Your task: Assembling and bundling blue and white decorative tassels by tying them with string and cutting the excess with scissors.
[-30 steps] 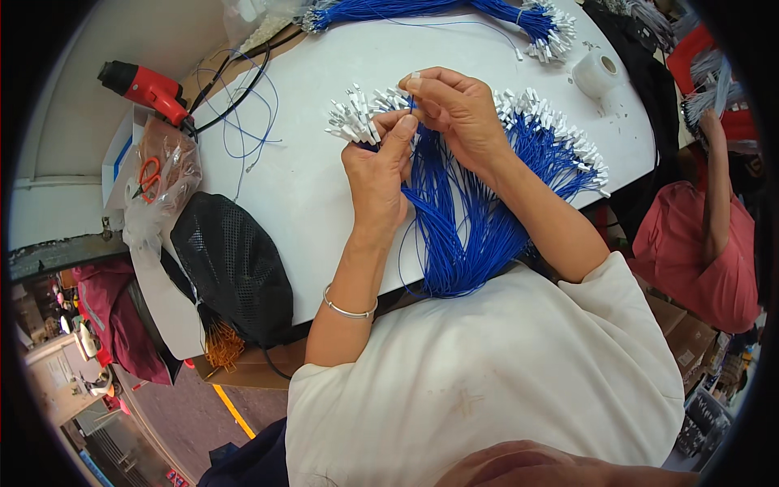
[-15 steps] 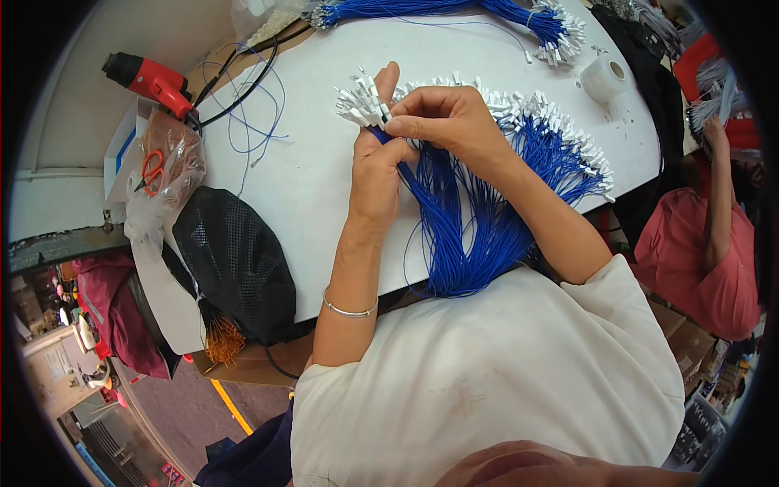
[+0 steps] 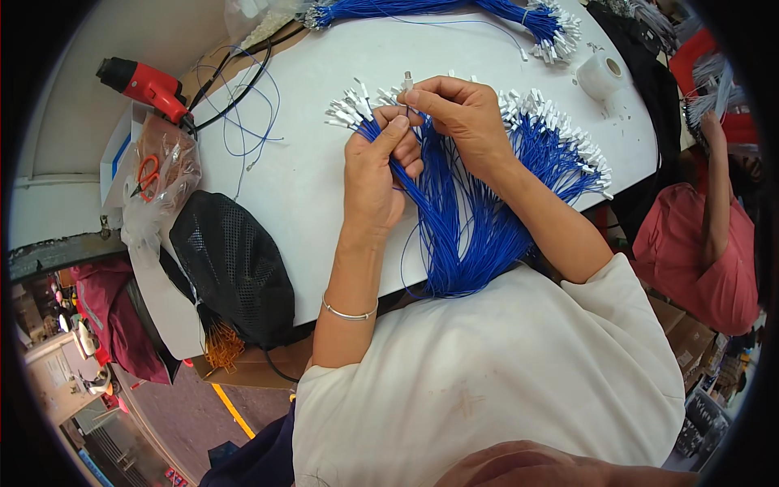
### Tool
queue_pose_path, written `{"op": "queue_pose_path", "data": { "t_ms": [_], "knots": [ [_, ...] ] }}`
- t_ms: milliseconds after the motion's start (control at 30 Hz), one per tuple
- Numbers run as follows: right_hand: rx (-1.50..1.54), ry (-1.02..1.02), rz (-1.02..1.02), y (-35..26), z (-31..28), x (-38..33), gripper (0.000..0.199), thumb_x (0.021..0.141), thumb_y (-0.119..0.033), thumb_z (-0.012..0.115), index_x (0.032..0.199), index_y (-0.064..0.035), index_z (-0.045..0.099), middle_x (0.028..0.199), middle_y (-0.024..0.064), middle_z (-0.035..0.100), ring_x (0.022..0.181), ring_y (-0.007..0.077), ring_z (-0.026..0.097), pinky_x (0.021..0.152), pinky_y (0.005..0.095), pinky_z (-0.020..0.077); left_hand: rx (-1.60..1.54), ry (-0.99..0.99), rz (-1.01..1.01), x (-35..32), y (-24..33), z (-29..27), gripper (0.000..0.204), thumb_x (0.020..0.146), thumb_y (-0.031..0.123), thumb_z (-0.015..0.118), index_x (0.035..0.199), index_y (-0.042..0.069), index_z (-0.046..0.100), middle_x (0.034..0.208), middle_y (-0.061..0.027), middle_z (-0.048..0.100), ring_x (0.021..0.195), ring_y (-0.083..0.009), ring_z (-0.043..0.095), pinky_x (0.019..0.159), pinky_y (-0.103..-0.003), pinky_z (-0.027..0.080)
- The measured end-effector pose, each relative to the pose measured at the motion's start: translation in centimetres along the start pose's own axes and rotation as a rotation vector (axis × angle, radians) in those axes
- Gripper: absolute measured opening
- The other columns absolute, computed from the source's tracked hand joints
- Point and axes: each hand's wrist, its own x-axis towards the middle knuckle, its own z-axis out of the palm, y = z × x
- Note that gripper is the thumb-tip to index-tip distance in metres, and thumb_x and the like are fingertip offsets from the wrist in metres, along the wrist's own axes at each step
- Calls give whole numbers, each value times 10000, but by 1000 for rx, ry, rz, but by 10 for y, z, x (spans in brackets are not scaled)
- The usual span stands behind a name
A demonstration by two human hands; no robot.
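Upper centre: right hand [image 3: 477,126] pinches pale plug [image 3: 408,83], left hand [image 3: 373,178] holds blue wires [image 3: 414,190]; upper left: red heat gun [image 3: 154,88]

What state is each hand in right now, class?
Left hand: closed around a bundle of blue wires.
Right hand: closed, pinching a white connector.

Far blue bundle [image 3: 381,8] cut by top edge; tip [image 3: 408,79] in right hand [image 3: 471,122] too small, perhaps connector.

Bright, even light whitens the desk [image 3: 316,191] and shirt [image 3: 495,357] — shadows are soft, the floor [image 3: 174,414] dimmer. Straight edges bow toward a black, rounded rim — fine detail near it looks smeared.
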Motion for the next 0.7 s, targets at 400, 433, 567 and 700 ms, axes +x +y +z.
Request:
{"op": "queue_pose_path", "data": {
  "t_ms": [400,433,567,700],
  "knots": [
    [257,51,117,0,-6,2,77,822,-104,740,840,-31,757,608,-10,581,529,42,386,498,153,306,-124,30,-24,-7,-12,16,100,984,132,545,942,59,599,570,64,339,472,-19,245,405,-162,175],
    [286,42,125,0,-7,3,75,824,-105,739,837,-33,757,608,-11,580,526,42,386,495,152,304,-118,31,-20,-8,-13,16,101,978,138,555,928,63,601,567,64,349,471,-20,246,406,-169,174],
    [237,18,219,0,-3,6,76,828,-112,741,825,-38,754,606,-7,585,525,40,391,495,144,303,-100,-29,-30,-5,-11,9,134,999,160,530,970,46,595,561,66,320,469,-18,242,398,-158,184],
    [170,-52,246,-5,-3,4,94,844,-126,735,859,-36,753,626,-6,592,538,30,413,507,140,318,-18,-88,-50,-3,-11,0,157,1007,176,523,971,41,595,568,62,343,467,-19,264,398,-154,200]
  ]
}}
